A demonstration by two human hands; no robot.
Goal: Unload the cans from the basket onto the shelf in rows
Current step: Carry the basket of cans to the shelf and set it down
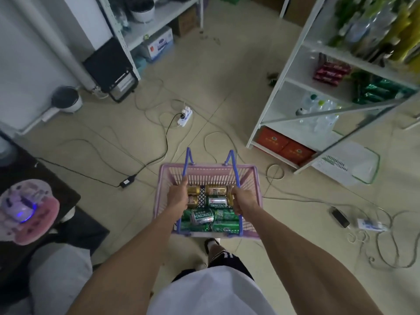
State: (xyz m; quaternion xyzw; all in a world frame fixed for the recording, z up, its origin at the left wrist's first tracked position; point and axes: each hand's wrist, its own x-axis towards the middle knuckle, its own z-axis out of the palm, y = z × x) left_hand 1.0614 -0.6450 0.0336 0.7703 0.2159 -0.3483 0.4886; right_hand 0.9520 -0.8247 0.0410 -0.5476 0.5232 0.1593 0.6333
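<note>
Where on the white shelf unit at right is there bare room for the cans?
On the shelf unit, the left part of the board beside the red packs is bare, as is the board left of the clear bottles. The bottom level holds orange boxes; the top is crowded.

One pink basket point(251, 178) sits at the six o'clock side of the view, with two blue handles point(188, 161), one held in each of two hands, the left hand point(178, 196) and the right hand point(244, 200). Inside it, four gold cans point(216, 190) show at its twelve o'clock end, some partly hidden by the hands. At least five green Tsingtao cans point(203, 216) lie toward its six o'clock end. Two white shelf units stand at eleven o'clock point(159, 21) and two o'clock point(293, 71). Two red boxes point(272, 139) sit on the latter's lowest level.
</note>
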